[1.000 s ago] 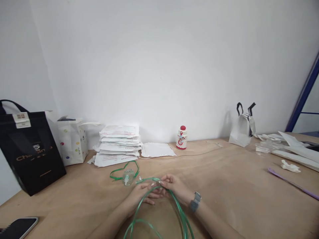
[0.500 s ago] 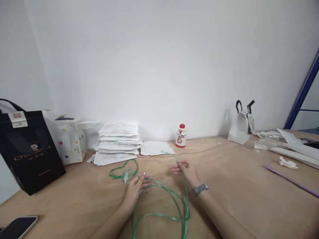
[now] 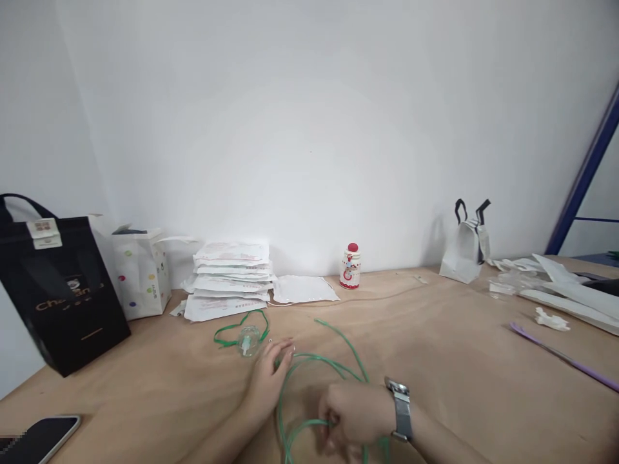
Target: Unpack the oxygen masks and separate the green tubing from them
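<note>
A clear plastic oxygen mask (image 3: 249, 341) with a green elastic strap lies on the wooden table (image 3: 435, 348), just left of my left hand (image 3: 268, 377). My left hand's curled fingers hold green-tinted oxygen tubing (image 3: 322, 364) close to the mask without touching it. The tubing loops across the table toward me. Lower right, my right hand (image 3: 351, 415), slightly blurred, closes around another stretch of the same tubing. Part of the loop is hidden beneath that hand. A metal-strap watch (image 3: 400, 408) sits on my right wrist.
Behind the mask stand a stack of white packets (image 3: 231, 283) and a flat packet (image 3: 304, 289). A red-capped bottle (image 3: 350, 267) stands by the wall. Paper bags stand at both sides, a phone (image 3: 41, 441) lies front left, and a purple strip (image 3: 563, 357) lies right.
My right hand has moved down and toward me, drawing the tubing with it. My left hand has curled and shifted slightly lower. A length of tubing now lies farther out on the table.
</note>
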Motion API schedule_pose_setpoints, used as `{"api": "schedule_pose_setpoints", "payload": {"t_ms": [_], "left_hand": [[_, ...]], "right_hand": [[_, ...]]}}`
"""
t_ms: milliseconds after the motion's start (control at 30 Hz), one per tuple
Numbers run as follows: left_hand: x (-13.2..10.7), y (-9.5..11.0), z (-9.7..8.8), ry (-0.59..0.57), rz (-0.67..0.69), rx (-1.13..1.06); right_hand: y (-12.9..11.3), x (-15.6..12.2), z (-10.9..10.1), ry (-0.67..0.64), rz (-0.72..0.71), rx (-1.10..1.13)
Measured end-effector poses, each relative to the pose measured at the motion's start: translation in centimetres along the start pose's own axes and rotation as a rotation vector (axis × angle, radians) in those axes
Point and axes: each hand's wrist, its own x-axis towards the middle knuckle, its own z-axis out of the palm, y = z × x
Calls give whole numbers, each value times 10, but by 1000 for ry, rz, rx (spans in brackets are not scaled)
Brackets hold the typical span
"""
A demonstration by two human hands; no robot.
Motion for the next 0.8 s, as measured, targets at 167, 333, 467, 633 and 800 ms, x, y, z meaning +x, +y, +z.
{"api": "schedule_pose_setpoints", "payload": {"t_ms": [167,333,467,633,800], "left_hand": [[-9,84,7,-409,-53,48],[-8,166,16,-622,106,153],[-11,185,-1,-446,210,215],[-10,191,-50,-211,227,228],[-1,191,-87,-16,191,201]], "right_hand": [[-58,-5,-56,578,-165,-247],[-115,-24,-94,1199,-487,166],[-112,-31,-96,1343,-608,417],[-87,-17,-115,1449,-627,546],[-61,-8,-140,1742,-626,633]]}}
